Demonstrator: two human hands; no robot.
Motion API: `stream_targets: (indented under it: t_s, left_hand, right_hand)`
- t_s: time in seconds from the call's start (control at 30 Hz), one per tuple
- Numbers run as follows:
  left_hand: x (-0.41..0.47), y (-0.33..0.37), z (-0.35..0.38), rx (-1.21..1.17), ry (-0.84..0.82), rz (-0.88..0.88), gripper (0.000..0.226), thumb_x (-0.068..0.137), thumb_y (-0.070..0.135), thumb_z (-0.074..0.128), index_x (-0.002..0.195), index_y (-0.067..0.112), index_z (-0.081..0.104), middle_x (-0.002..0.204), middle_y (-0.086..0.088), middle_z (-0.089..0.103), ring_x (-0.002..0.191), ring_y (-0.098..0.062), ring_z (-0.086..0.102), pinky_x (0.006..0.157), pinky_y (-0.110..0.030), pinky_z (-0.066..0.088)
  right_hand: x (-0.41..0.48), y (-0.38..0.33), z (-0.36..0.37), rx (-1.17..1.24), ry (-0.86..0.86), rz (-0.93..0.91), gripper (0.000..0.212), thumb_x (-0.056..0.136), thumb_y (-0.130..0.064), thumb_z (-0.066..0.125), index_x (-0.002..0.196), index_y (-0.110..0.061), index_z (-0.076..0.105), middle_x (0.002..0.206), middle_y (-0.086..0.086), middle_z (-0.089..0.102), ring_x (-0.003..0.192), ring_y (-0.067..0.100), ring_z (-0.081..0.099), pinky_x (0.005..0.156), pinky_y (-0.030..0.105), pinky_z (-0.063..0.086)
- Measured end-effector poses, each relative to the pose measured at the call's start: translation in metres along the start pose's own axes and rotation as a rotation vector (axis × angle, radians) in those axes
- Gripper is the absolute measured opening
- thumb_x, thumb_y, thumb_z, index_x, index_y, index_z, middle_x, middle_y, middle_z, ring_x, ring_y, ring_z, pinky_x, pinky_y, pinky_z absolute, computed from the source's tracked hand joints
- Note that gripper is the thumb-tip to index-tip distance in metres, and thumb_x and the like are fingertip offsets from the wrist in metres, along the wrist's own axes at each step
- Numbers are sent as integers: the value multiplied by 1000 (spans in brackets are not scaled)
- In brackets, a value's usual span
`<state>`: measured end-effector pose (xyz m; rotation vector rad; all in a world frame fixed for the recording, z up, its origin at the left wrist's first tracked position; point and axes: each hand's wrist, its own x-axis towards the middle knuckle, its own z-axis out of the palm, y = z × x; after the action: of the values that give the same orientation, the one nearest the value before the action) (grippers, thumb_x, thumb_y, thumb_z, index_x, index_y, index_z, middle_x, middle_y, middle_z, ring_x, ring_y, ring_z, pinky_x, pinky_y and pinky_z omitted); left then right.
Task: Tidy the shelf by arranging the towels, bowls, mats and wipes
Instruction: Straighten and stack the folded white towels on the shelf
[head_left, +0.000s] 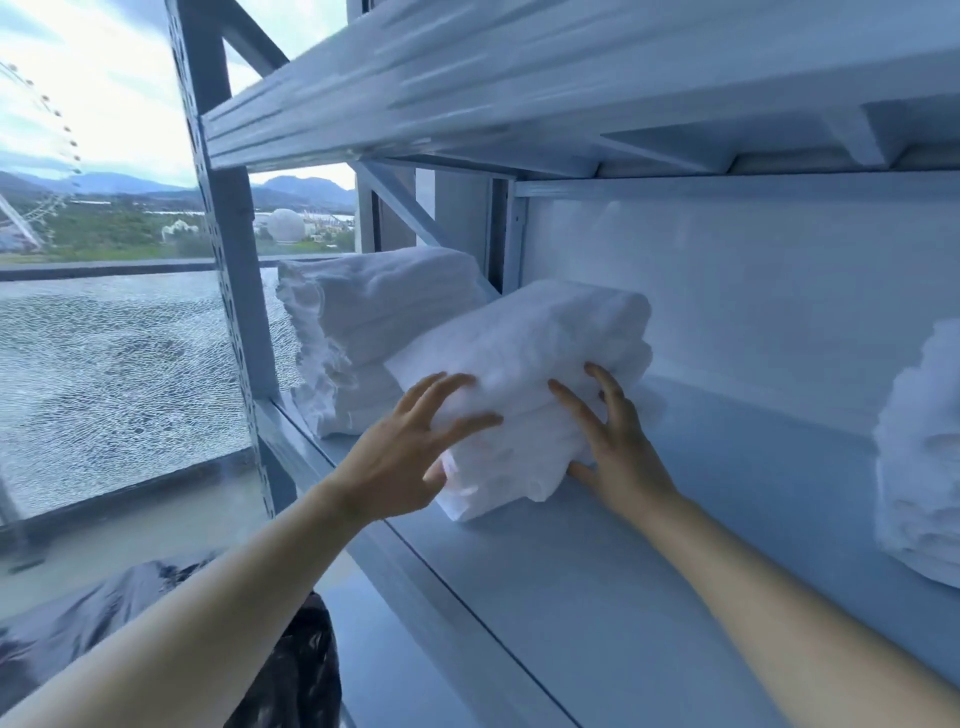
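Towel bundle (530, 343) between spread left hand (400, 457) and right hand (618, 447), touching neighbouring stack (374, 301).

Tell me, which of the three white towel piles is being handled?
The middle pile, between the left hand and right hand; the left pile and right pile sit untouched.

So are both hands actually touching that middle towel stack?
Touching. The head view shows the left hand pressing on the towel stack, and the right hand against its side.
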<state>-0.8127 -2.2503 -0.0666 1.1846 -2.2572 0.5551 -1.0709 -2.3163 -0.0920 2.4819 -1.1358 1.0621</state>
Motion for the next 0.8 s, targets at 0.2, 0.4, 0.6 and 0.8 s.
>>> stream_targets:
  t_s: [0.2,0.4,0.6,0.8]
  left_hand:
    - [5,13,-11,35,95,-190,71,77,46,49,143,35,25,148,-1,30,135,-28,31,98,-45,40]
    - [32,41,24,143,9,-309,99,70,56,66,146,35,7,156,-8,9,141,-39,9,104,-56,33]
    - [29,39,36,171,35,-274,118,51,50,79,145,31,11,151,-11,14,136,-44,18,92,-56,45]
    - [30,30,30,252,117,-215,103,43,16,81,134,23,35,132,-11,33,114,-39,38,57,-36,52]
  right_hand:
    - [-1,-3,-8,-101,48,43,101,67,-32,81,142,-39,12,149,-1,4,133,31,21,73,47,53]
    - [6,6,-7,-35,33,54,108,66,-32,82,141,-43,5,152,-3,-13,142,29,7,96,44,43]
    - [7,15,2,24,49,-29,100,69,-23,81,143,-41,15,154,2,-10,142,32,12,99,44,41]
    - [9,15,8,80,82,-56,91,66,-25,83,138,-38,30,152,4,2,141,26,14,103,44,39]
